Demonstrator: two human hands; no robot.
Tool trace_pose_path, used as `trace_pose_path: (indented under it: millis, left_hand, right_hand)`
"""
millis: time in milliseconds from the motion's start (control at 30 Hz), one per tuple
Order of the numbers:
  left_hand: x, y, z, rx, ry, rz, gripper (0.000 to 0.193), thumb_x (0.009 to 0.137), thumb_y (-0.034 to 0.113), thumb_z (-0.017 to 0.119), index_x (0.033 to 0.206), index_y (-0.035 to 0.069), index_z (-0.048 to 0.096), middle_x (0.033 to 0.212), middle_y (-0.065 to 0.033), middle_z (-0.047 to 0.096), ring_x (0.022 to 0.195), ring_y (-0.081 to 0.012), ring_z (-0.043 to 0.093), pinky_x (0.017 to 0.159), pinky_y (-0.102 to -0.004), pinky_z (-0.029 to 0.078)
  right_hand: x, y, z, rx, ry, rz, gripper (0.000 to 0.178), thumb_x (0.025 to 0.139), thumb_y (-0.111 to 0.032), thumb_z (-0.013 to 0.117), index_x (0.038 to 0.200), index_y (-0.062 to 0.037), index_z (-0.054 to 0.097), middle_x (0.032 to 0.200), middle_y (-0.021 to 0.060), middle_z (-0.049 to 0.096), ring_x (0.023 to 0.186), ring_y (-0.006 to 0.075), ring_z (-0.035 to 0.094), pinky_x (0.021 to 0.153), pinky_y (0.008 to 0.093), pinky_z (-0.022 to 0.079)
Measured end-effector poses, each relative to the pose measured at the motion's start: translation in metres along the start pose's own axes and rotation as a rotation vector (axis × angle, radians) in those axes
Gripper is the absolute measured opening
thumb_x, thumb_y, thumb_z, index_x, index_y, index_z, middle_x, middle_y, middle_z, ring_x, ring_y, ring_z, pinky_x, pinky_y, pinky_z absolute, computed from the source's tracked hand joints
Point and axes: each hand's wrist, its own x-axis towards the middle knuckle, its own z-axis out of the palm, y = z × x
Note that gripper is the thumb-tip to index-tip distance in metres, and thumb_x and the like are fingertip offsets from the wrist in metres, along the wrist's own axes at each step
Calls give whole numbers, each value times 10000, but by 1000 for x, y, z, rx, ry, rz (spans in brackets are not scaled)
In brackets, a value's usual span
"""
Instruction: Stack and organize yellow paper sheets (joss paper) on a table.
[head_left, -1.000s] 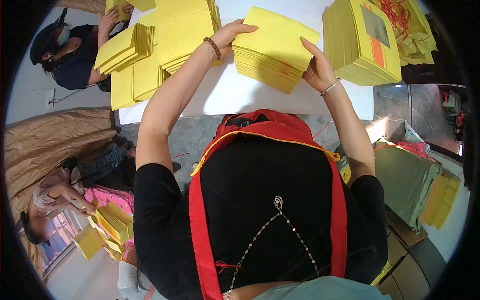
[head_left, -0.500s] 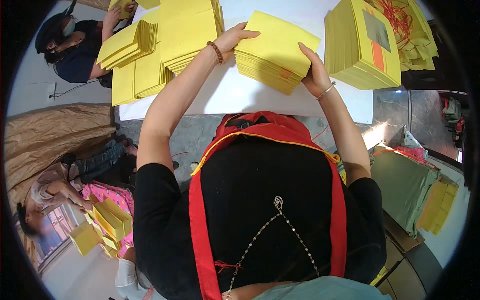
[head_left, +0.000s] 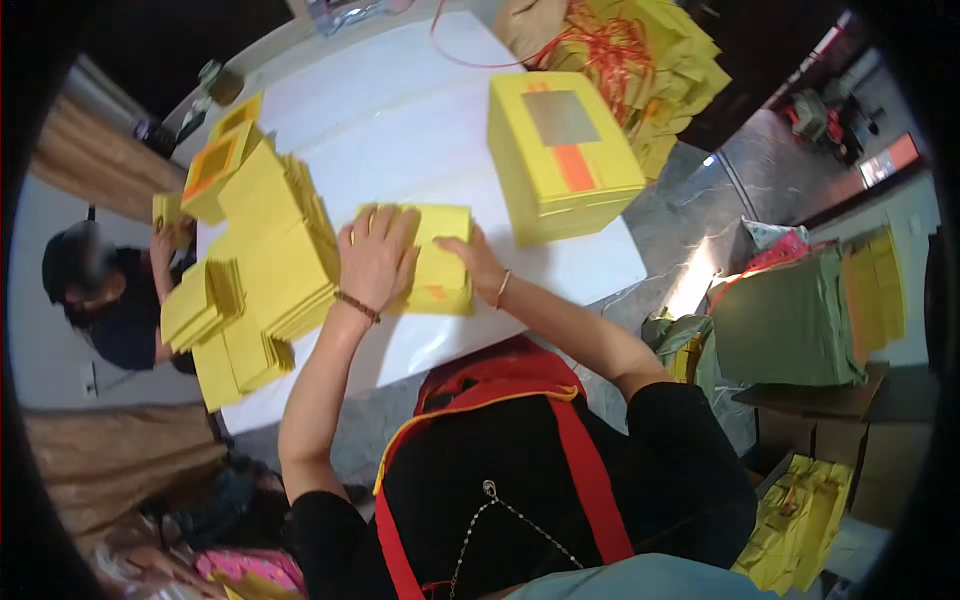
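A thick stack of folded yellow paper bags or envelopes (head_left: 440, 275) rests on the white-covered table (head_left: 390, 120) in front of me, its orange marking toward my body. My left hand (head_left: 378, 258) lies on top of it near the left edge, fingers stretched out and pressing down. Round the right edge, my right hand (head_left: 480, 262) grips the stack with the thumb over the top; its fingers are partly hidden behind the side. A taller block of the same yellow pieces (head_left: 520, 190), with a grey window and orange band on top, stands to the right.
Several yellow piles (head_left: 285, 250) spread along the table's left side. Red string (head_left: 610, 55) lies over more yellow paper (head_left: 690, 80) at the far right. A person in a dark cap (head_left: 75, 260) works at the left. Right of me are a green-wrapped bundle (head_left: 790, 325) and an open carton (head_left: 830, 435).
My view has turned and shows more of the table. The stack, tilted in both hands before, now lies flat on the table. My left hand has moved from its side onto its top.
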Motion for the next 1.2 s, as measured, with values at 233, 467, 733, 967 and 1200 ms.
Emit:
trace_pose_path:
  millis: [233, 467, 733, 967, 1200]
  left_hand:
    - [-13, -4, 35, -94, 34, -62, 380, 868, 225, 469, 1234, 122, 471, 1245, -125, 447, 1107, -314, 411, 906, -425, 314]
    - [-12, -7, 40, -98, 28, -35, 400, 869, 222, 463, 1257, 129, 440, 1264, -113, 427, 1121, -311, 394, 917, -431, 296]
    - [-16, -4, 44, -78, 96, -4, 391, 842, 209, 509, 1211, 84, 485, 1247, -127, 443, 1122, -301, 396, 904, -420, 300]
    - [-14, -4, 37, -162, 34, -44, 378, 831, 174, 515, 1200, 94, 497, 1243, -123, 443, 1133, -310, 386, 941, -416, 277]
    - [-6, -2, 23, -406, -52, -209, 290, 754, 86, 521, 1037, 70, 580, 1124, -122, 499, 1065, -298, 428, 906, -390, 306]
  right_hand:
    - [-9, -12, 7, -86, 136, 113, 462, 773, -157, 627, 1171, -28, 432, 1061, 91, 548, 972, 176, 544, 828, 298, 458]
    - [-15, -8, 6, -246, 116, -120, 489, 760, -139, 640, 1191, -22, 441, 1035, 85, 580, 939, 169, 561, 823, 273, 453]
    - [-120, -156, -9, -192, -292, -187, 478, 826, -110, 554, 1272, -33, 398, 1083, 118, 571, 922, 219, 576, 861, 313, 433]
    - [-53, -256, -117, -147, 33, -485, 426, 880, -211, 509, 1255, -33, 411, 1048, 80, 578, 924, 154, 567, 769, 281, 445]
    - [116, -266, -276, -338, 315, -163, 337, 850, -267, 574, 1142, -102, 541, 910, -4, 612, 764, 62, 566, 631, 202, 435]
